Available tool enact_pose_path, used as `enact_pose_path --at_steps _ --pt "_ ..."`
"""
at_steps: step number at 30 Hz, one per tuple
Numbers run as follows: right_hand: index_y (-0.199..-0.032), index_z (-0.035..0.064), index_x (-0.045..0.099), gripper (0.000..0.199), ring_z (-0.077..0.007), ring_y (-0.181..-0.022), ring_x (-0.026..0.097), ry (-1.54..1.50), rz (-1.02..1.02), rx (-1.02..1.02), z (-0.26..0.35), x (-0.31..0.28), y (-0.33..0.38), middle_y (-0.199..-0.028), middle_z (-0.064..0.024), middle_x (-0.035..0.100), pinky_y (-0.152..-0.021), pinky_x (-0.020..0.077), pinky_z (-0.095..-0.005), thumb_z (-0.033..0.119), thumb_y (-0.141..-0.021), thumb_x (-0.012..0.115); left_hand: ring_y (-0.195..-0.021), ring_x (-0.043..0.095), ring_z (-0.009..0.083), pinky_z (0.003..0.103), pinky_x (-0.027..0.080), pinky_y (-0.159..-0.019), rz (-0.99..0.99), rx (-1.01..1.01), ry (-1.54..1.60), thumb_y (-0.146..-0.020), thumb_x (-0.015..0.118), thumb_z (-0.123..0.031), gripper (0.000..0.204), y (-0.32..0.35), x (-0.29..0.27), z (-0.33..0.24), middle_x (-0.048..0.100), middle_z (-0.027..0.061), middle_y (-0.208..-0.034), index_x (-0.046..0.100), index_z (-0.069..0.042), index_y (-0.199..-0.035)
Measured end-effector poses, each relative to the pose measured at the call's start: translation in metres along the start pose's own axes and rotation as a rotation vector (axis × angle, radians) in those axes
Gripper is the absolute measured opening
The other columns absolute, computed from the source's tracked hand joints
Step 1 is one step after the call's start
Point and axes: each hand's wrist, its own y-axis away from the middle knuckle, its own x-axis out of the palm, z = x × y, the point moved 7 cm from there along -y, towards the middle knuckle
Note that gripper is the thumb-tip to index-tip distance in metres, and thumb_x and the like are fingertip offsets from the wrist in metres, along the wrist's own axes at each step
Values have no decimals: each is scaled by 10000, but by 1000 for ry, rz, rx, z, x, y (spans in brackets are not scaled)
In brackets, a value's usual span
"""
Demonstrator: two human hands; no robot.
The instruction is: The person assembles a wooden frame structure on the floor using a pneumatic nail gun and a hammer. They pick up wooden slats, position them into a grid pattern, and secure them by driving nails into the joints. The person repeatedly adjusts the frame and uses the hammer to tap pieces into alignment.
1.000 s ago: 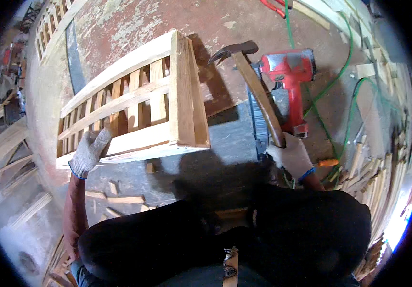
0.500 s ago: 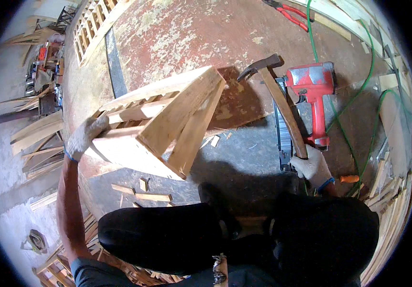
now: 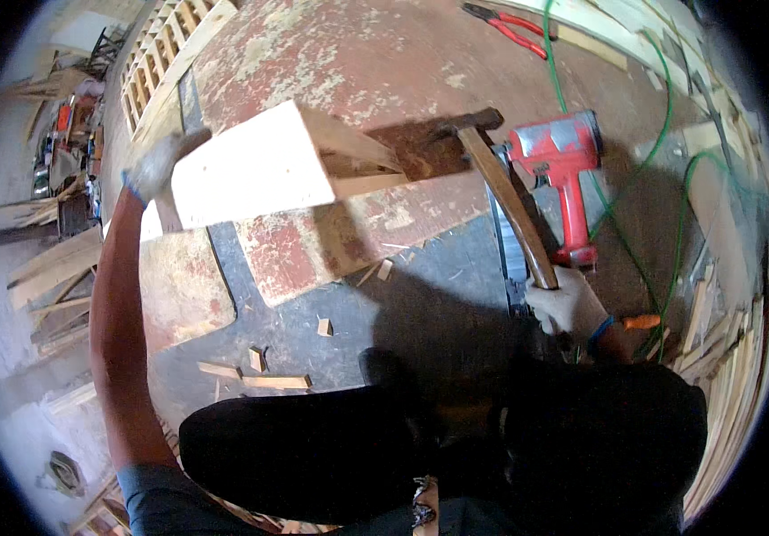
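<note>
Swung up — wooden crate (image 3: 259,165), left hand (image 3: 159,163) gripping its end.

bench top (image 3: 331,45) mid/far: open | R side: nail gun (image 3: 563,170) + green hose (image 3: 661,152) block | near edge: wood scraps (image 3: 268,380)

Packages: none in view.
Labels: none that can be made out on any tool or board.
Signs: none, near or far, left or right.
Screens: none.
</note>
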Motion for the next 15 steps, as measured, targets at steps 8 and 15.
enact_pose_path --at_steps 8,15 --pt "-1099 53 656 316 -233 -838 708 814 -453 -218 63 1 10 -876 -101 696 -767 565 -391 250 -887 782 -852 715 361 462 526 -864 -653 -236 -266 -1040 426 -676 747 -55 -75 -25 767 190 -943 776 -16 -1029" --pt "-1343 15 616 447 -248 -997 713 655 -263 -944 201 64 -37 -1042 -159 712 -882 554 -382 166 -935 722 -908 704 249 399 540 -885 -821 -339 264 -1075 464 -554 598 -29 -87 0 771 129 -1001 769 -40 -1087"
